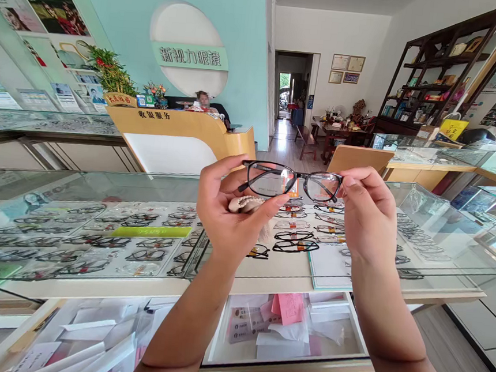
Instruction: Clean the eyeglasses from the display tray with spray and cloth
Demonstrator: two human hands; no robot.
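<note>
A pair of black-framed eyeglasses (297, 175) is held up in front of me, lenses upright and temples folded behind them. My left hand (229, 207) grips the left end of the frame, its thumb under the bridge area. A crumpled whitish cloth (249, 203) is bunched in the same palm, and part of it hangs below the thumb. My right hand (369, 211) pinches the right end of the frame between thumb and fingers. Small stickers or print show on the lenses. Below the hands, several other eyeglasses (295, 246) lie in rows inside the glass display case (152, 186).
Two drawers below the case stand pulled out; the left drawer (35, 335) holds white envelopes, the right drawer (216, 351) pink and white papers. Further back are a wooden reception counter (179, 125) with a person behind it, a dark shelf (436, 69) and more glass cases.
</note>
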